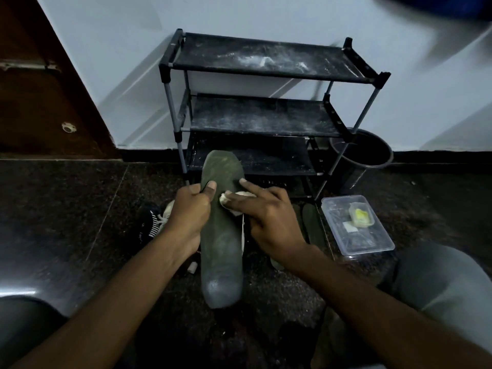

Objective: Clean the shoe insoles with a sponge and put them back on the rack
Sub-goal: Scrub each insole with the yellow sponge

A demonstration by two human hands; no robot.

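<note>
While the left hand grips the left edge of a long, dark grey-green foam insole, thumb on top, the right hand pinches a small pale sponge against its upper face. The insole is held just in front of the black tiered metal rack.
</note>
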